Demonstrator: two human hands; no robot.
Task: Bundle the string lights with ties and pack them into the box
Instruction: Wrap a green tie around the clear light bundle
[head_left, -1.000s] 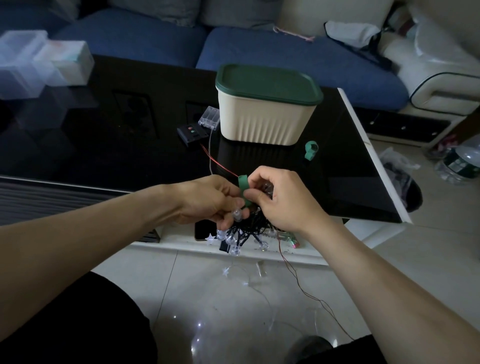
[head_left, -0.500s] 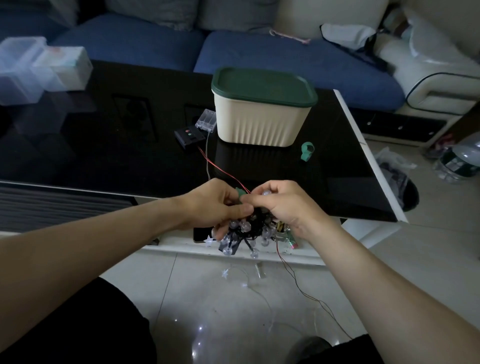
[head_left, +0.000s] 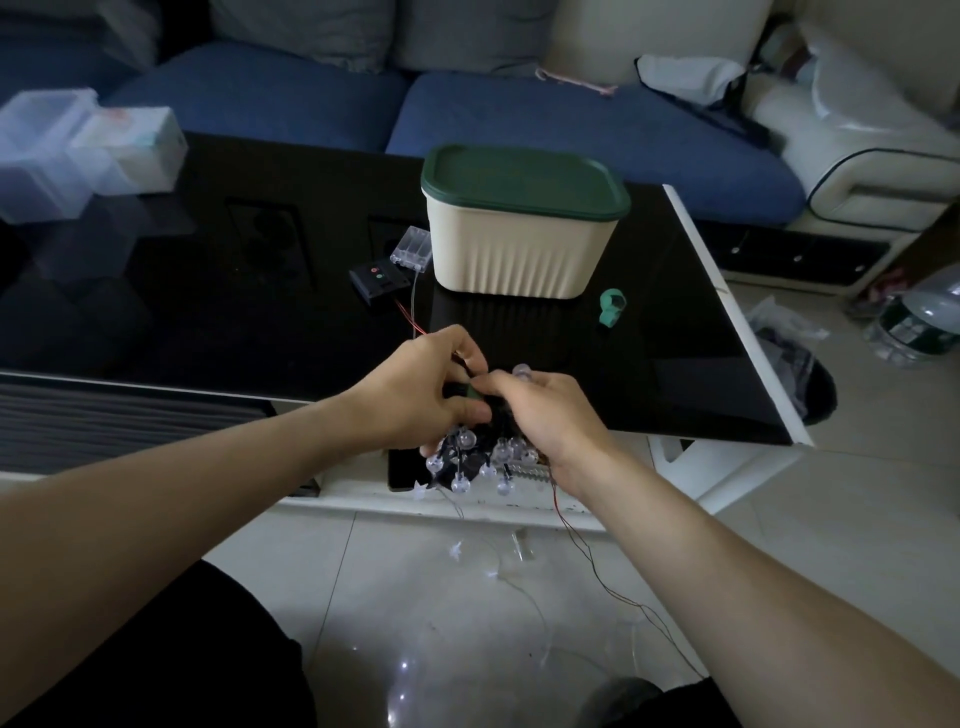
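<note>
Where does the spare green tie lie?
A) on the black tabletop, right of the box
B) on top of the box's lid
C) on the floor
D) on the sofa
A: the spare green tie rests on the black tabletop, just right of the cream box whose green lid is bare.

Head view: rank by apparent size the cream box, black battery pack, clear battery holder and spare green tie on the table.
1. cream box
2. black battery pack
3. clear battery holder, close to the pack, so unsure
4. spare green tie

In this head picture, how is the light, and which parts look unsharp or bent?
Head view: dim overall; the black glass table mirrors the cream box; the clear containers at far left are blurred; the table's right edge slants from wide-angle distortion; the string lights are sharp.
</note>
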